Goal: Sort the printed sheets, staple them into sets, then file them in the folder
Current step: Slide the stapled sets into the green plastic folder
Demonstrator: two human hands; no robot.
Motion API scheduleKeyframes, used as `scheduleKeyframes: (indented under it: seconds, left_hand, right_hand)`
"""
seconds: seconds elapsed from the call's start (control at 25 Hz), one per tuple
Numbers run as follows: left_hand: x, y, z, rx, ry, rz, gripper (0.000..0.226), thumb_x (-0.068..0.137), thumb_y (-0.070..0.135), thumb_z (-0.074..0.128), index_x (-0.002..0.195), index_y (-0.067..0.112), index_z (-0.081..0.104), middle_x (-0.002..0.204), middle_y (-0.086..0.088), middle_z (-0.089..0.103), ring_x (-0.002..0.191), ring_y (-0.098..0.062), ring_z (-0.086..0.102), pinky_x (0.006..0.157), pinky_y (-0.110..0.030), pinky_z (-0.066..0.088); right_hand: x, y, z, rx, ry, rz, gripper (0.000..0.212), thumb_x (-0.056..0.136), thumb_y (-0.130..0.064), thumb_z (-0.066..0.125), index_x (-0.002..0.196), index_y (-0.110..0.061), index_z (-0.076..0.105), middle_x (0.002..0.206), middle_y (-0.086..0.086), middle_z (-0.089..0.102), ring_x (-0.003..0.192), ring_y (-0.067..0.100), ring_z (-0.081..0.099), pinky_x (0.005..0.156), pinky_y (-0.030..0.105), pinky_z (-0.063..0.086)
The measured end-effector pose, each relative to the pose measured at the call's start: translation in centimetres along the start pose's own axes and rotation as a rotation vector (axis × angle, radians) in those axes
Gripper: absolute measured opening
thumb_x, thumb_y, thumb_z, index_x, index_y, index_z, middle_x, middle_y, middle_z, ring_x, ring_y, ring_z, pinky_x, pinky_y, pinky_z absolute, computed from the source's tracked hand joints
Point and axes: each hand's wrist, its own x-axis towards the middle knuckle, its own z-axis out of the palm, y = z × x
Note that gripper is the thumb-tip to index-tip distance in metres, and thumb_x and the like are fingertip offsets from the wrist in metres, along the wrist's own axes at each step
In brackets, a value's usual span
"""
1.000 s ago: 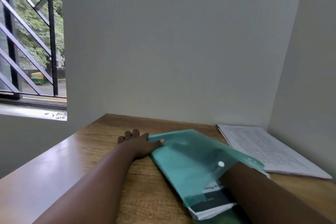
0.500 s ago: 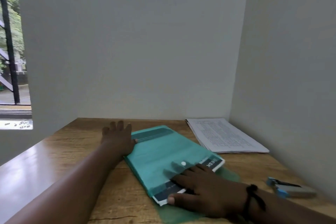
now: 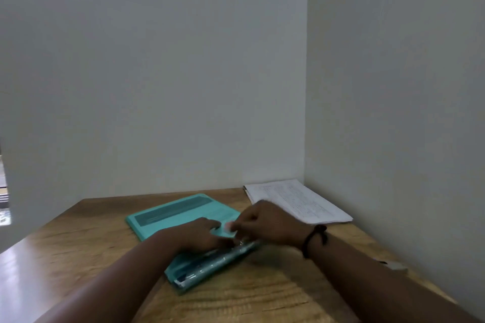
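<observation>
Head view: teal snap folder (image 3: 181, 214) lies mid-desk, loose printed sheets (image 3: 296, 200) at two o'clock; your right hand (image 3: 265, 223) pinches its flap (image 3: 223, 232), left hand (image 3: 202, 233) presses flat; align the snap squarely before pressing.

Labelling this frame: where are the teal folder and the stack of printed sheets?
teal folder (image 3: 178, 211): head view, far part of its top face.
stack of printed sheets (image 3: 299, 200): head view, middle of the top page.

we see a plain study or office corner: a wooden desk (image 3: 78, 238) set against bare pale walls (image 3: 183, 73), a stack of printed sheets (image 3: 301, 202) in the corner and a teal plastic folder (image 3: 178, 212) beside it.
</observation>
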Motion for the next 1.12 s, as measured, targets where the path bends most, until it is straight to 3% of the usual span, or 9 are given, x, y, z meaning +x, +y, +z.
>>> scheduleKeyframes:
  seconds: [0.08,0.16,0.28,0.4,0.64,0.8,0.88,1.04,1.12]
  left_hand:
    - [0.2,0.0,-0.1,0.065,-0.021,-0.018,0.139,0.033,0.107,0.021,0.151,0.033,0.024,0.16,0.0,0.021,0.144,-0.023,0.025,0.118,-0.047,0.021]
    - [0.7,-0.1,0.4,0.095,0.015,-0.049,0.156,0.013,0.107,0.004,0.152,0.036,0.019,0.162,0.002,0.015,0.147,-0.025,0.018,0.118,-0.053,0.016]
    - [0.9,-0.8,1.1,0.128,0.042,-0.055,0.156,0.012,0.104,-0.01,0.153,0.039,0.007,0.163,0.004,0.003,0.149,-0.029,0.003,0.117,-0.057,0.004]
    - [1.0,-1.4,0.9,0.137,0.036,-0.065,0.145,0.023,0.107,0.002,0.152,0.041,0.005,0.164,0.004,0.002,0.15,-0.03,-0.002,0.116,-0.059,0.0]
    - [0.8,-3.4,-0.9,0.101,-0.033,-0.151,0.152,0.008,0.105,0.018,0.149,0.05,0.008,0.163,0.002,0.006,0.149,-0.027,0.0,0.115,-0.059,0.001]
    - [0.6,-4.1,-1.3,0.077,-0.074,-0.152,0.157,0.004,0.104,0.021,0.15,0.048,0.009,0.163,0.001,0.007,0.148,-0.028,0.007,0.117,-0.057,0.007]
    - [0.7,-4.1,-1.2,0.073,-0.081,-0.154,0.158,0.003,0.104,0.021,0.15,0.048,0.008,0.163,0.001,0.006,0.148,-0.028,0.008,0.117,-0.057,0.008]
    - [0.7,-4.0,-1.1,0.074,-0.097,-0.157,0.159,0.002,0.104,0.019,0.15,0.047,0.006,0.163,0.0,0.004,0.148,-0.03,0.007,0.118,-0.057,0.008]
    - [0.5,-4.0,-1.1,0.072,-0.103,-0.158,0.16,0.001,0.104,0.019,0.15,0.047,0.006,0.163,0.0,0.003,0.148,-0.03,0.007,0.118,-0.057,0.008]
  right_hand:
    - [2.0,3.5,-4.6,-0.008,0.326,0.154,0.035,0.089,-0.04,0.061,0.085,-0.008,0.074,0.084,0.009,0.073,0.08,0.026,0.068,0.07,0.032,0.053]
    - [2.5,8.1,-8.8,-0.254,0.505,0.456,0.037,0.092,-0.037,0.054,0.095,-0.004,0.07,0.101,0.015,0.07,0.093,0.03,0.064,0.072,0.028,0.044]
    - [1.9,13.5,-10.6,-0.359,0.35,0.867,0.041,0.097,-0.026,0.04,0.127,-0.002,0.056,0.137,0.017,0.052,0.118,0.027,0.053,0.093,0.028,0.04]
    - [1.6,14.2,-10.8,-0.378,0.194,0.973,0.045,0.103,-0.024,0.035,0.144,-0.005,0.037,0.152,0.013,0.033,0.138,0.024,0.035,0.105,0.025,0.031]
    - [1.9,14.8,-11.2,-0.556,0.099,0.953,0.052,0.102,-0.038,0.038,0.142,-0.006,0.041,0.149,0.01,0.041,0.135,0.023,0.041,0.106,0.026,0.034]
    - [2.1,15.8,-11.9,-0.546,0.293,0.902,0.04,0.095,-0.033,0.049,0.125,-0.007,0.058,0.133,0.009,0.055,0.12,0.019,0.054,0.094,0.023,0.042]
    - [2.3,15.6,-12.2,-0.591,0.267,0.9,0.035,0.093,-0.03,0.054,0.118,-0.007,0.061,0.129,0.008,0.058,0.116,0.019,0.057,0.09,0.021,0.043]
    - [1.1,14.6,-12.6,-0.539,0.262,0.817,0.042,0.1,-0.032,0.041,0.131,-0.006,0.054,0.136,0.01,0.054,0.124,0.023,0.052,0.098,0.024,0.041]
    - [0.2,14.9,-13.3,-0.383,0.267,0.895,0.033,0.092,-0.023,0.06,0.117,-0.001,0.061,0.121,0.015,0.061,0.114,0.029,0.059,0.088,0.031,0.051]
